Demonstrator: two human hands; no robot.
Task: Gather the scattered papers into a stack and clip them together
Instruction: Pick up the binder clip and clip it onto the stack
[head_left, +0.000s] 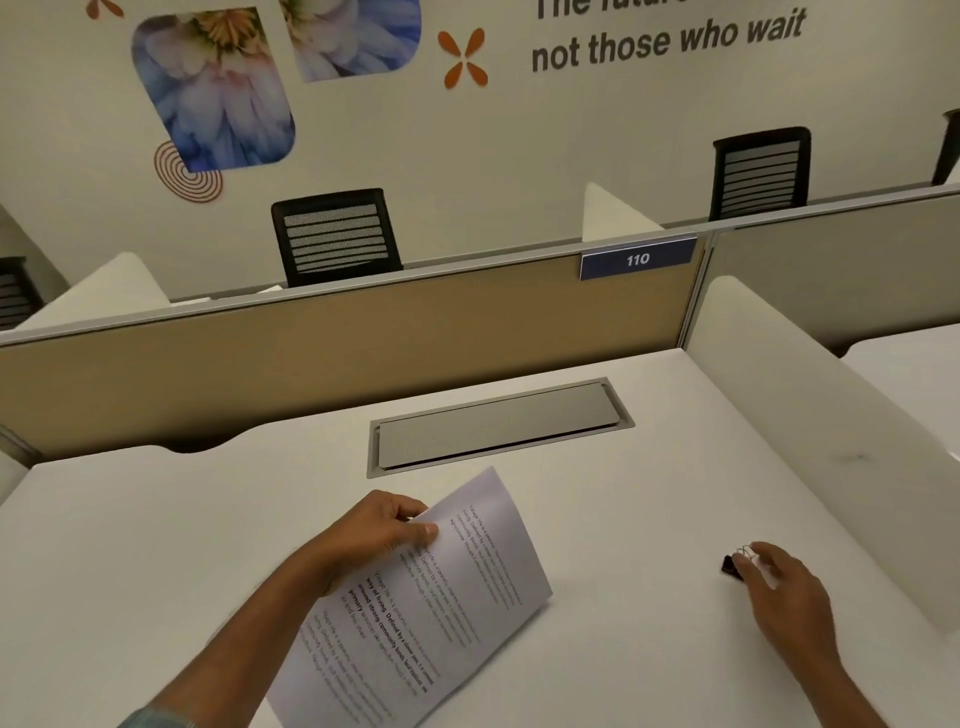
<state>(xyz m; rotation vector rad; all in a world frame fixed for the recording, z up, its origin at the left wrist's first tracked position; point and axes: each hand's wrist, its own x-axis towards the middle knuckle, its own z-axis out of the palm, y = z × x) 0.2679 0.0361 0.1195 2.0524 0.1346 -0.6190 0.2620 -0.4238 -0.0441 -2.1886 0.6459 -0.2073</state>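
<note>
left hand (387, 525) holds papers (431, 613) | axis near-left to far-right | right hand (779, 584) touches clip (733, 565)

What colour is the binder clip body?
The binder clip is black, silver wire handles; head view, by the right hand.

Papers (431, 613) are running off the bottom picture edge, hiding the tabletop (156, 545) front edge there. Left hand (384, 530) is keeping its fingers behind the sheets, only the thumb showing. Fine print is blurring out, mostly unreadable. Right hand (784, 582) fingertips are covering part of the binder clip (731, 565) near the right tabletop edge; it's smearing, grip unclear. Wall lettering (665, 36) top line is getting cropped.
</note>
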